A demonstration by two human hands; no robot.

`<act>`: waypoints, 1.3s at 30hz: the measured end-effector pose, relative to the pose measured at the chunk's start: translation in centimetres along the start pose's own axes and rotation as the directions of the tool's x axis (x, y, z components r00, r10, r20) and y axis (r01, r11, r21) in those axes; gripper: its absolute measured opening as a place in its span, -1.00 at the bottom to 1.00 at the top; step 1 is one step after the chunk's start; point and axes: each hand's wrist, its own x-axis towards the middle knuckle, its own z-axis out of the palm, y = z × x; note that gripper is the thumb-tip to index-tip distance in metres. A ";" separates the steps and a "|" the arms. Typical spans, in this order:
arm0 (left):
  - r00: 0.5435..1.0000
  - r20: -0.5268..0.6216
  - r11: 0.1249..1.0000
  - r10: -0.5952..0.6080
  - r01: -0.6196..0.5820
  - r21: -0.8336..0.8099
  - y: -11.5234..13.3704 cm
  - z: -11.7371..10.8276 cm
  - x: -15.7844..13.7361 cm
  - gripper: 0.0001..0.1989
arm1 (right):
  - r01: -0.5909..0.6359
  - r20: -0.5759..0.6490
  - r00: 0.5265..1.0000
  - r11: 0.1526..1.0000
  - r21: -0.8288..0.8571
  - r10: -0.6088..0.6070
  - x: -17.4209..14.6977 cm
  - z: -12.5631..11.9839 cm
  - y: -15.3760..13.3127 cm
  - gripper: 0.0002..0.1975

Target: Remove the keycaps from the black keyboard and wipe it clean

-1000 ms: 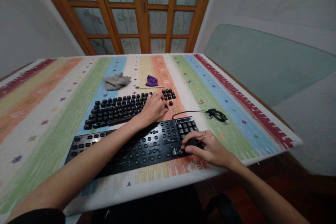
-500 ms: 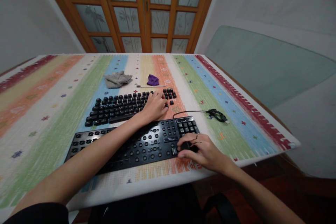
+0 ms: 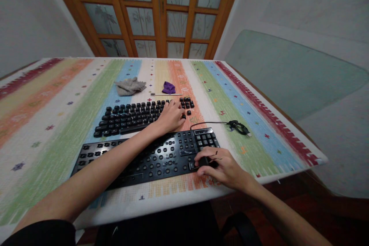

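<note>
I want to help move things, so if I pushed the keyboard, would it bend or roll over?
It probably wouldn't bend much: the keyboard looks like one straight, shiny, hard slab. It likely wouldn't roll over, since it lies wide and flat on the tablecloth. The cable might drag along, because it seems to run from the far edge.

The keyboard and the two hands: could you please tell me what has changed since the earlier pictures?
The right hand has shifted slightly leftward and toward the near edge of the keyboard, at the lower part of the number pad; whether it holds anything is unclear. The left hand stays at the laid-out keycaps. The keyboard, grey cloth, purple cloth and coiled cable remain where they were.
</note>
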 end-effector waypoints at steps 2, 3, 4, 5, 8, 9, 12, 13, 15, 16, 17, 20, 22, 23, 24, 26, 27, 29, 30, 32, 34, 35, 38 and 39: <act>1.000 0.013 1.000 0.003 -0.003 -0.001 0.0 -0.1 0.0 -0.87 | 0.001 0.005 1.000 1.000 0.008 -0.001 0.1 -0.1 -0.2 -0.70; 1.000 0.017 1.000 0.004 -0.004 -0.002 0.0 -0.1 0.0 -0.87 | -0.006 0.012 1.000 1.000 0.011 0.005 0.2 -0.1 -0.2 -0.70; 1.000 0.019 1.000 0.005 -0.005 -0.002 0.0 -0.2 0.0 -0.87 | -0.018 0.019 1.000 1.000 0.013 0.018 0.2 -0.2 -0.2 -0.69; 1.000 0.020 1.000 0.005 -0.005 -0.002 0.0 -0.2 0.0 -0.87 | -0.034 0.028 0.999 0.999 0.016 0.033 0.2 -0.2 -0.2 -0.68; 1.000 0.017 1.000 0.002 -0.002 -0.002 -0.1 -0.1 0.0 -0.85 | -0.090 0.056 0.995 0.995 0.031 0.088 0.2 -0.3 0.0 -0.68; 1.000 0.017 1.000 -0.001 0.001 -0.004 -0.1 -0.2 0.0 -0.85 | -0.102 0.061 0.993 0.994 0.037 0.100 0.2 -0.4 0.1 -0.68; 1.000 0.014 1.000 -0.007 0.007 -0.012 0.0 -0.5 0.0 -0.83 | -0.100 0.061 0.993 0.994 0.042 0.098 0.1 -0.5 0.2 -0.68; 1.000 0.011 1.000 -0.010 0.010 -0.016 0.1 -0.8 -0.2 -0.82 | -0.085 0.059 0.995 0.996 0.037 0.083 0.1 -0.5 0.2 -0.67; 1.000 0.000 1.000 -0.014 0.014 -0.025 0.4 -1.6 -0.8 -0.81 | -0.034 0.063 0.997 0.999 0.001 0.034 0.1 -0.5 0.0 -0.66; 1.000 -0.012 0.999 -0.016 0.016 -0.032 0.6 -2.1 -1.4 -0.82 | 0.005 0.074 0.997 1.000 -0.028 -0.003 0.1 -0.5 -0.2 -0.66; 1.000 -0.021 0.999 -0.013 0.012 -0.041 0.9 -2.6 -2.2 -0.83 | 0.048 0.091 0.995 0.997 -0.059 -0.042 0.1 -0.5 -0.3 -0.65; 0.997 -0.069 0.994 0.029 -0.036 -0.107 1.9 -3.9 -5.2 -0.86 | 0.129 0.139 0.984 0.983 -0.132 -0.111 0.1 -0.2 -0.6 -0.65; 0.997 -0.050 0.986 0.051 -0.059 -0.159 2.6 -4.4 -7.6 -0.86 | 0.111 0.129 0.987 0.982 -0.153 -0.091 0.3 0.1 -0.7 -0.67; 0.997 -0.048 0.982 0.054 -0.062 -0.181 3.0 -4.5 -8.8 -0.87 | 0.089 0.113 0.991 0.983 -0.160 -0.071 0.4 0.2 -0.7 -0.68; 0.997 -0.049 0.976 0.057 -0.066 -0.209 3.3 -4.6 -9.8 -0.88 | 0.066 0.098 0.994 0.984 -0.165 -0.050 0.5 0.3 -0.7 -0.67; 0.995 -0.059 0.954 0.077 -0.090 -0.285 4.1 -4.3 -11.7 -0.89 | 0.036 0.067 0.997 0.984 -0.176 -0.025 0.7 0.6 -0.8 -0.64; 0.995 -0.063 0.943 0.074 -0.091 -0.320 4.4 -4.2 -12.4 -0.89 | 0.033 0.055 0.998 0.982 -0.188 -0.023 0.8 0.7 -0.8 -0.62; 0.995 -0.059 0.919 0.077 -0.093 -0.382 5.1 -3.8 -13.5 -0.88 | 0.060 0.048 0.998 0.972 -0.227 -0.050 0.9 0.7 -0.8 -0.62; 0.996 -0.053 0.909 0.078 -0.093 -0.406 5.3 -3.5 -14.0 -0.86 | 0.084 0.052 0.996 0.965 -0.247 -0.073 0.9 0.7 -0.8 -0.64; 0.995 -0.048 0.893 0.091 -0.103 -0.437 5.7 -3.1 -14.6 -0.82 | 0.124 0.080 0.991 0.954 -0.272 -0.106 0.8 0.5 -0.8 -0.69; 0.993 -0.055 0.887 0.105 -0.119 -0.445 5.9 -2.8 -14.9 -0.80 | 0.135 0.118 0.987 0.953 -0.272 -0.106 0.7 0.2 -0.7 -0.73; 0.992 -0.062 0.887 0.113 -0.128 -0.444 5.9 -2.6 -15.1 -0.80 | 0.129 0.140 0.986 0.955 -0.268 -0.094 0.7 0.0 -0.6 -0.73; 0.990 -0.071 0.889 0.120 -0.140 -0.437 5.9 -2.3 -15.3 -0.82 | 0.121 0.195 0.978 0.958 -0.261 -0.070 0.7 -0.4 -0.6 -0.73; 0.990 -0.068 0.889 0.122 -0.139 -0.436 5.9 -2.3 -15.3 -0.83 | 0.118 0.209 0.976 0.959 -0.259 -0.063 0.7 -0.6 -0.6 -0.73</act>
